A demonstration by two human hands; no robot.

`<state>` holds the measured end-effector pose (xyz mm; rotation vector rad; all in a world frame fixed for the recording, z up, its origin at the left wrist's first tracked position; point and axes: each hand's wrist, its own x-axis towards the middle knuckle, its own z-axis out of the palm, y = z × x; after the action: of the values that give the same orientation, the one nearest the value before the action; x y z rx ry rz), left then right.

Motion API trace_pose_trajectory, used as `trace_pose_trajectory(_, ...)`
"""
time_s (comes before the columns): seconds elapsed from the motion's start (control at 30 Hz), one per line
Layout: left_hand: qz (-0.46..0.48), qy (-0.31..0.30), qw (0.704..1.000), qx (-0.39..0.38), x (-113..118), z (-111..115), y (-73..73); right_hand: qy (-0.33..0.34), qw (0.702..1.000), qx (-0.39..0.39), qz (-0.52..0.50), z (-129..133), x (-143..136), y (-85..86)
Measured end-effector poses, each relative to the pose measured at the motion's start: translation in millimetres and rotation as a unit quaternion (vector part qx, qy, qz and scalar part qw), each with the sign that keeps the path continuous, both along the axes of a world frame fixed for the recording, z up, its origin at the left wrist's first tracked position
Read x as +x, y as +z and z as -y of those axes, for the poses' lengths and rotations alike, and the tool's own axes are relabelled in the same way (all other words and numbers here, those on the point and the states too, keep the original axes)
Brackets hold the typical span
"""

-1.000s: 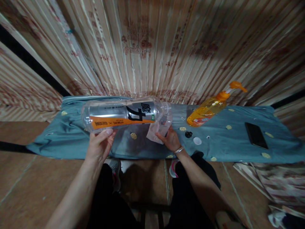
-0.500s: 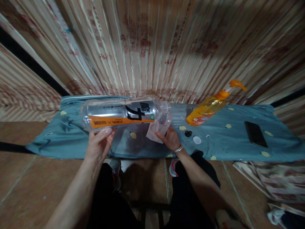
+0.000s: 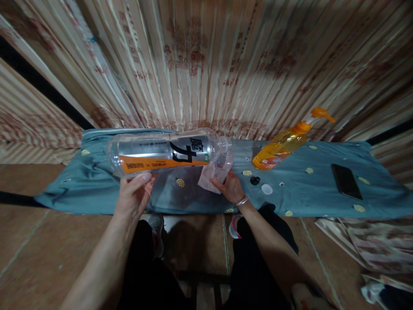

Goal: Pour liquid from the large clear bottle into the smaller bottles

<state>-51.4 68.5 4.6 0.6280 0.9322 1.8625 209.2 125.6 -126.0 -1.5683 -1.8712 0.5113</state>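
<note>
A large clear plastic bottle (image 3: pixel 155 153) with a silver and orange label lies sideways in the air over the cloth. My left hand (image 3: pixel 137 191) grips its underside near the base, thumb in front. At the neck end, my right hand (image 3: pixel 229 187) holds a small clear plastic container (image 3: pixel 216 174), whose opening meets the bottle's mouth. The small container is see-through, and its exact shape is hard to make out. To the right, an orange pump bottle (image 3: pixel 279 148) stands on the cloth. A black cap (image 3: pixel 255 181) and a white round cap (image 3: pixel 266 189) lie near my right hand.
A blue-green cloth with pineapple prints (image 3: pixel 90 189) covers the long low surface. Towards its right end lies a black phone (image 3: pixel 346 181). Behind it hangs a striped curtain (image 3: pixel 206 77). My legs and shoes are below the front edge, over a tiled floor (image 3: pixel 32 254).
</note>
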Motion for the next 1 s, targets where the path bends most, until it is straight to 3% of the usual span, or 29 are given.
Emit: trace_pose_trajectory(1.0,-0.011,0.002,1.0,-0.004,0.9,0.5,1.3,0.009,1.0,-0.004,-0.022,1.0,0.2,1.9)
